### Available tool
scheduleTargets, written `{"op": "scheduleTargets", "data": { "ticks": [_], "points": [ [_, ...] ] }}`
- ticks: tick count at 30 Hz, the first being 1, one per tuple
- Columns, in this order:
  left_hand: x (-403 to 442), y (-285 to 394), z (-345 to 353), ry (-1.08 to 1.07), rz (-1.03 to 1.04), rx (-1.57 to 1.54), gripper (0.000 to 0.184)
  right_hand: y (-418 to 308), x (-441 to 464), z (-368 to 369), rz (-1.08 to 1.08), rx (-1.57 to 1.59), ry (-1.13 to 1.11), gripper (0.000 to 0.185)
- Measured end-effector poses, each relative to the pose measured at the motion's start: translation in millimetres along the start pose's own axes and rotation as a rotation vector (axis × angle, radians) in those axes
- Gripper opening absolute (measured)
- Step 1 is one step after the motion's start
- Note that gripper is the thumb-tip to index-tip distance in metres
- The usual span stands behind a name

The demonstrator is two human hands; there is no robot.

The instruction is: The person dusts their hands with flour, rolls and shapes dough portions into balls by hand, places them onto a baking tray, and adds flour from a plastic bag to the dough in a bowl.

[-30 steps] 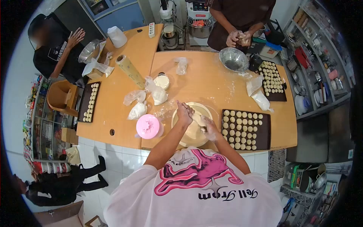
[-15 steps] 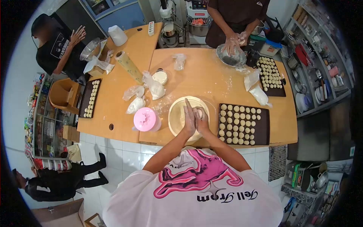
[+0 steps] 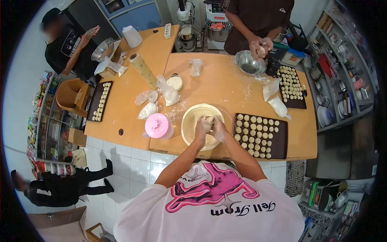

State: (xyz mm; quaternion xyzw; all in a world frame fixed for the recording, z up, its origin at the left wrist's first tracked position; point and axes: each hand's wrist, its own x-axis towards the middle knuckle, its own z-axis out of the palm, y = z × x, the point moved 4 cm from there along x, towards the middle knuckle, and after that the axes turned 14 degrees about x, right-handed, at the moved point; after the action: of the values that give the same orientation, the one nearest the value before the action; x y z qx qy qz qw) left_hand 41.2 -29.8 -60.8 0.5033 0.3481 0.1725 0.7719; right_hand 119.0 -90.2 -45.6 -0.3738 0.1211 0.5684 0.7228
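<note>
Over a cream-coloured bowl (image 3: pixel 186 131), my left hand (image 3: pixel 201 130) and my right hand (image 3: pixel 219 130) face each other, dusted with flour. A pale lump of dough (image 3: pixel 209 120) is between them, the fingers of both hands curled around it. Just right of the bowl lies a dark baking tray (image 3: pixel 281 141) with rows of small round dough balls (image 3: pixel 252 133). Left of the bowl stands a pink-lidded container (image 3: pixel 158 126).
Flour bags (image 3: pixel 167 94), a small tub of white powder (image 3: pixel 175 82) and a wrap roll (image 3: pixel 143 70) stand behind. A co-worker's hands (image 3: pixel 260 46) hold dough over a metal bowl (image 3: pixel 248 66). Another tray (image 3: pixel 298 104) lies far right; a second person (image 3: pixel 66 46) stands left.
My palms, pressed flat together before, have parted and now cup the dough, which shows between the fingers. The co-worker's hands across the table have lifted off the metal bowl.
</note>
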Motion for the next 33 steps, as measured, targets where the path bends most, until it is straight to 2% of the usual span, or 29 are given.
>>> {"op": "scheduleTargets", "data": {
  "ticks": [2,5,8,11,12,15,16,19,20,23,27,28,31,32,33],
  "points": [
    [5,-6,-4,0.065,0.025,0.102,0.046,6,8,-14,0.005,-0.073,-0.066,0.047],
    [-2,7,-4,0.172,0.195,0.445,0.049,-4,-7,-5,0.012,-0.232,-0.114,0.045],
    [-1,3,2,0.161,0.196,0.387,0.048,-5,-15,4,0.036,-0.3,-0.017,0.049],
    [-1,15,9,0.231,0.312,0.643,0.046,15,0,-1,0.003,-0.134,0.04,0.05],
    [-11,32,12,0.323,0.419,0.8,0.042,18,6,-1,0.109,-0.046,-0.066,0.052],
    [-14,40,7,0.423,0.624,1.25,0.036,31,18,-10,0.178,0.239,-0.08,0.051],
    [-13,39,4,0.364,0.631,1.258,0.034,32,16,-10,0.137,0.193,-0.112,0.048],
    [-17,37,0,0.278,0.529,1.0,0.033,38,29,-19,0.2,0.013,0.091,0.044],
    [-17,34,1,0.199,0.453,1.067,0.031,39,27,-22,0.16,-0.013,0.18,0.044],
    [-6,38,-5,0.035,0.534,0.948,0.033,33,28,-28,0.004,-0.267,0.303,0.047],
    [-9,53,-7,0.049,0.697,0.965,0.033,20,32,-20,-0.102,-0.439,0.21,0.049],
    [-10,56,-7,0.026,0.726,1.009,0.034,19,31,-17,-0.149,-0.441,0.184,0.043],
    [-13,61,-4,-0.025,0.793,1.111,0.039,10,25,-13,-0.052,-0.537,0.154,0.04],
    [-12,57,-4,-0.038,0.805,1.131,0.042,11,29,-14,0.04,-0.563,0.027,0.035],
    [-10,60,-2,-0.054,0.815,1.153,0.044,14,29,-13,0.094,-0.361,-0.024,0.034]
  ]
}}
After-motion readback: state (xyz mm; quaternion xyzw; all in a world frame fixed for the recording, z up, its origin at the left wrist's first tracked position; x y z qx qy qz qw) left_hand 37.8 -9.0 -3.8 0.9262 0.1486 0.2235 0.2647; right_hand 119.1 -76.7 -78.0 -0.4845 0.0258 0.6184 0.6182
